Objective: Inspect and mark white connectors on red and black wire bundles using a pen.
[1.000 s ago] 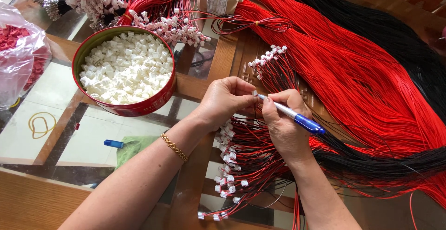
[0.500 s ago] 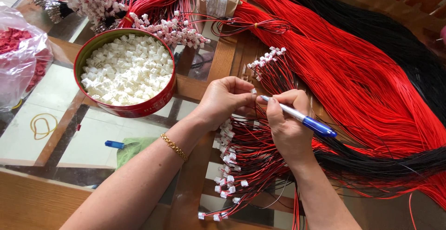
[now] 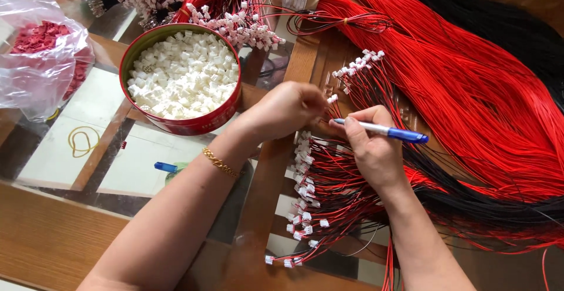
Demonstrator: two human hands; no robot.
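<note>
The right hand (image 3: pixel 373 150), at the middle of the frame, has its fingers clamped on a blue and white pen (image 3: pixel 385 131) that points left toward the left hand (image 3: pixel 288 109), whose fingertips are pinched together on a small white connector (image 3: pixel 332 99). Beneath both hands lies a bundle of red and black wires (image 3: pixel 329 209) with white plugs. To the upper left stands a red tin (image 3: pixel 182 79) full of white connectors, and beyond it a plastic bag (image 3: pixel 41 50) of red parts.

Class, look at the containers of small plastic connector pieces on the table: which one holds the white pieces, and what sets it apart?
The round red tin, just left of the left hand, is open and full of white pieces. The other, a clear plastic bag at the far left, holds red pieces.
</note>
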